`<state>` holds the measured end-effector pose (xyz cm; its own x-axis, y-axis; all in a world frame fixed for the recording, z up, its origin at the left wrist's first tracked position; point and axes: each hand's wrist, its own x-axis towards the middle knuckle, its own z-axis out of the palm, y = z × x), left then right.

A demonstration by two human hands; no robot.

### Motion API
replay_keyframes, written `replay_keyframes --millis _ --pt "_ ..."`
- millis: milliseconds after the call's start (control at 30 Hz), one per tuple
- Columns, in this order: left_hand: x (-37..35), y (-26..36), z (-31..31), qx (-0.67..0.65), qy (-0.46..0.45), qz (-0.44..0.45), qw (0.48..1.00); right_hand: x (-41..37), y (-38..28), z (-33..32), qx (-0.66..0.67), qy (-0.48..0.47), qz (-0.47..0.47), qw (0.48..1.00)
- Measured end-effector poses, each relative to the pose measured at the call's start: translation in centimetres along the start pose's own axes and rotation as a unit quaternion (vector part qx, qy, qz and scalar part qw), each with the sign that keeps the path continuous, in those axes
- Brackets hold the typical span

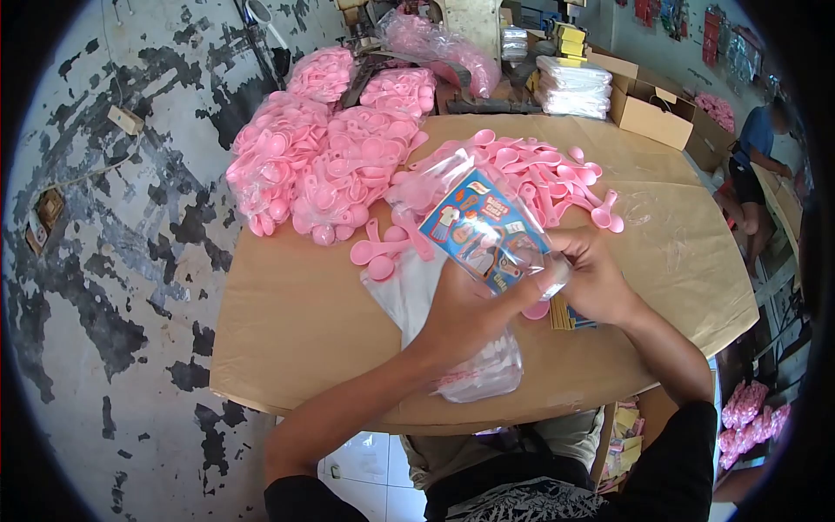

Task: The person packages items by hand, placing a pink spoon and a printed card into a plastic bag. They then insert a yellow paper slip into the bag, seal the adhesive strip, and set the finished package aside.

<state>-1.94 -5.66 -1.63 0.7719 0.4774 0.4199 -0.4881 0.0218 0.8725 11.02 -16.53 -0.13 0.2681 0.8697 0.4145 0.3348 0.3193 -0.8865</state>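
Head view: left hand and right hand pinch the bag; I fear a loose grip spills spoons on the counter.

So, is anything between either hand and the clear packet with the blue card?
Nothing visible. The left hand and right hand both grip the clear packet at its near end, fingers on the plastic. The loose pink spoons lie beyond it on the table, not in between.
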Motion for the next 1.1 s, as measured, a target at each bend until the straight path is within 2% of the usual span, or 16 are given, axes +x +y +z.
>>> replay_keyframes --millis 33,67,167,300,400,467,533,567,633,667,767,800,900,967,1033,1100 --pt "0.2 0.0 -0.3 0.001 0.010 0.017 1.000 0.2 0.2 -0.1 -0.008 0.007 -0.002 1.000" --pt "0.8 0.2 -1.9 -0.115 -0.011 -0.089 0.989 0.3 0.3 -0.2 -0.016 0.014 -0.003 1.000" --pt "2.0 2.3 -2.3 -0.145 -0.053 0.016 0.988 0.7 -1.4 -0.2 -0.060 0.041 0.126 0.989" --pt "2.0 2.5 -2.2 -0.168 -0.051 -0.003 0.985 1.4 -2.1 0.5 0.013 0.045 0.130 0.990" --pt "1.4 2.2 -2.2 0.067 -0.096 0.057 0.992 2.0 -2.5 0.5 0.023 0.005 0.091 0.996" --pt "1.2 2.1 -2.7 0.080 -0.089 0.065 0.991 2.8 -0.7 0.8 0.036 -0.025 0.023 0.999" --pt "1.6 1.6 -2.2 -0.043 -0.043 0.121 0.991 3.8 -0.8 -0.9 -0.068 -0.124 0.019 0.990" --pt "2.0 1.5 -2.6 -0.061 -0.012 0.116 0.991 4.3 -0.8 -1.8 -0.118 -0.173 0.010 0.978" --pt "2.8 1.4 -4.0 -0.096 0.052 0.107 0.988 5.8 -1.3 -3.5 -0.242 -0.289 0.005 0.926" --pt "3.0 1.3 -4.5 -0.095 0.061 0.095 0.989 6.0 -2.3 -3.6 -0.379 -0.297 0.054 0.874" --pt "3.8 0.9 -5.7 -0.090 0.075 0.070 0.991 5.4 1.6 -5.0 -0.432 -0.306 -0.135 0.838" --pt "3.9 0.4 -5.9 -0.092 0.070 0.062 0.991 5.5 1.8 -5.0 -0.496 -0.340 -0.092 0.794" --pt "3.9 -0.1 -6.1 -0.085 0.040 0.046 0.994 5.2 1.7 -4.3 -0.531 -0.300 0.026 0.792" --pt "3.8 -0.2 -6.1 -0.085 0.030 0.036 0.995 4.9 2.6 -5.6 -0.528 -0.270 -0.118 0.796" --pt "3.8 -0.3 -6.2 -0.088 0.037 0.022 0.995 5.0 2.9 -6.9 -0.526 -0.239 -0.195 0.792" --pt "3.9 -0.2 -6.0 -0.090 0.051 0.023 0.994 5.7 2.1 -8.3 -0.532 -0.217 -0.205 0.792"
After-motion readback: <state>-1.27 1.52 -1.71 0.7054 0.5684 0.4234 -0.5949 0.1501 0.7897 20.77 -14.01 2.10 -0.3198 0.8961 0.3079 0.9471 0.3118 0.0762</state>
